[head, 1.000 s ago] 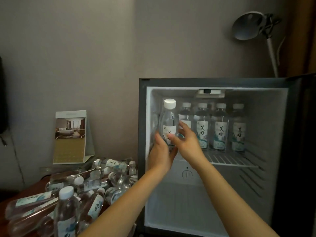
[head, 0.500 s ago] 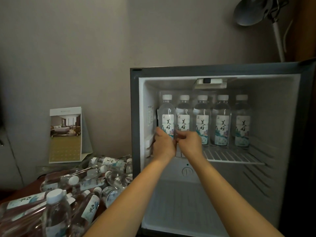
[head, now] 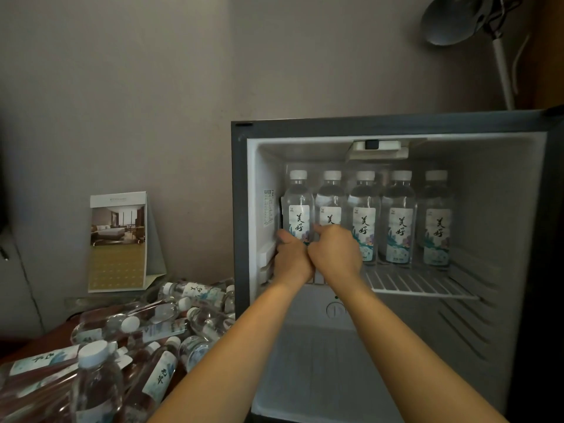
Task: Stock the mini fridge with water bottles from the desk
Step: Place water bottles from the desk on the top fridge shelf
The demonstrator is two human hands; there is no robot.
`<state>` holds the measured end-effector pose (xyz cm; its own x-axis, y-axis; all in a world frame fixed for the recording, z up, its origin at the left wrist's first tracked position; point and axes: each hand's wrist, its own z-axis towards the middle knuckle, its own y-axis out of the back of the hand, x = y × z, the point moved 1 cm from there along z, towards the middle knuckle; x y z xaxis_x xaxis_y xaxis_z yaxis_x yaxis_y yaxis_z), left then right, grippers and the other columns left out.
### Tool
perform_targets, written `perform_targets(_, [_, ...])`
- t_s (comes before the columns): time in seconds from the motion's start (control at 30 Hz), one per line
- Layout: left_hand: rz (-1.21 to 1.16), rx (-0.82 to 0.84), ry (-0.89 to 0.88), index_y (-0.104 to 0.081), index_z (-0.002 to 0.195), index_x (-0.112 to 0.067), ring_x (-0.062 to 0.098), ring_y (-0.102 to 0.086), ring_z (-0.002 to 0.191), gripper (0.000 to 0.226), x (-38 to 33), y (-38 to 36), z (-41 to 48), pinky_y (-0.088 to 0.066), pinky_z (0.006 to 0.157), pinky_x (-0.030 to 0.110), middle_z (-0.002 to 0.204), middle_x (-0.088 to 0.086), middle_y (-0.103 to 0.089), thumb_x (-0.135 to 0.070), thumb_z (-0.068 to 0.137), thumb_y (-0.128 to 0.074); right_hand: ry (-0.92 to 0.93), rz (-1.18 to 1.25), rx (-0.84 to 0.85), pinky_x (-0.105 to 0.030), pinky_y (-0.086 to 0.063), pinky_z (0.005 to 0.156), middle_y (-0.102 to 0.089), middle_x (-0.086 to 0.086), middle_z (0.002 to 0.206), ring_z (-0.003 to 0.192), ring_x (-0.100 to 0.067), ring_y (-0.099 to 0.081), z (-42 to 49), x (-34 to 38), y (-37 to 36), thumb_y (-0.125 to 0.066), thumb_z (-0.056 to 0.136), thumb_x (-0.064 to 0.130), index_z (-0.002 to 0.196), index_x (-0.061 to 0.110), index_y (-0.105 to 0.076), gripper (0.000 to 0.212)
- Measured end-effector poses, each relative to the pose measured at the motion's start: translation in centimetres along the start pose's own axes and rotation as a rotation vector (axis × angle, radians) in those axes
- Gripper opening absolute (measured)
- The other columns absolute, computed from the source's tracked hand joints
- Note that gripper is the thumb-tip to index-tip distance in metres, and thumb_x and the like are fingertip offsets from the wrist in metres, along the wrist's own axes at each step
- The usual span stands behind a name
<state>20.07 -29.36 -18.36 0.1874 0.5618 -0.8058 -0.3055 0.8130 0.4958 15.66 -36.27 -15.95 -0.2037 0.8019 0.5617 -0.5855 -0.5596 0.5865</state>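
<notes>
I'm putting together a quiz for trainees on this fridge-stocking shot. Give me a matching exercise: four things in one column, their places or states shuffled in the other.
Things
1. leftmost shelf bottle
2. tent card
3. lamp
4. upright desk bottle

Places or states
A. above the mini fridge
B. standing at the near edge of the bottle pile on the desk
C. gripped low by the left hand and right hand
D. by the wall, behind the bottle pile

Pairs: 1-C, 2-D, 3-A, 4-B
</notes>
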Motion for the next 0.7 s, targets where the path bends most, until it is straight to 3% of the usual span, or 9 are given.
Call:
perform_targets(0.13, [0.012, 0.033, 0.021, -0.010, 0.136, -0.005, 0.037, -0.054, 0.111, 0.063, -0.1, -0.3, 0.7, -0.039, 0.077, 0.036, 0.130, 0.021, -0.047, -0.038, 0.094, -0.043, 0.028, 0.060, 0.047, -0.035, -0.053, 0.072, -0.068, -0.017, 0.096, 0.088, -0.033, -0.064, 0.4, -0.2, 0.4, -0.048, 0.081, 0.003, 0.127, 0.018, -0.057, 0.049])
perform_targets(0.37, [-0.033, 0.033, 0.060, -0.016, 0.133, -0.006, 0.032, -0.058, 0.103, 0.053, -0.8, 0.0, 0.6, -0.039, 0.071, 0.032, 0.121, 0.017, -0.055, -0.035, 0.096, -0.041, 0.040, 0.058, 0.125, -0.032, -0.050, 0.069, -0.069, -0.015, 0.096, 0.085, -0.030, -0.064, 0.4, -0.8, 0.2, -0.047, 0.083, 0.005, 0.133, 0.024, -0.051, 0.053])
perform_targets(0.5, [0.186, 0.056, 0.026, -0.003, 0.142, -0.002, 0.034, -0.055, 0.114, 0.070, -0.3, 0.4, 0.2, -0.044, 0.087, 0.038, 0.129, 0.019, -0.053, -0.019, 0.093, -0.050, 0.033, 0.103, 0.113, -0.025, -0.043, 0.058, -0.070, -0.013, 0.103, 0.071, -0.024, -0.062, 0.2, -1.2, 0.2, -0.047, 0.079, 0.001, 0.133, 0.021, -0.052, 0.058])
perform_targets(0.6, [0.348, 0.128, -0.017, 0.009, 0.145, 0.001, 0.034, -0.051, 0.120, 0.083, 0.4, 0.9, -0.7, -0.042, 0.097, 0.039, 0.135, 0.020, -0.048, -0.008, 0.090, -0.052, 0.039, 0.172, 0.081, -0.023, -0.039, 0.046, -0.071, -0.011, 0.104, 0.044, -0.011, -0.045, -0.1, -1.9, 0.3, -0.045, 0.076, -0.005, 0.132, 0.016, -0.053, 0.060])
perform_targets(0.7, [0.443, 0.132, -0.066, -0.017, 0.143, -0.003, 0.033, -0.053, 0.116, 0.060, 0.3, 1.9, -2.2, -0.046, 0.093, 0.040, 0.129, 0.018, -0.052, -0.007, 0.092, -0.048, 0.021, 0.211, 0.049, -0.028, -0.046, 0.055, -0.071, -0.014, 0.104, 0.046, -0.013, -0.047, -1.0, -2.5, 0.3, -0.044, 0.076, -0.005, 0.128, 0.013, -0.057, 0.057])
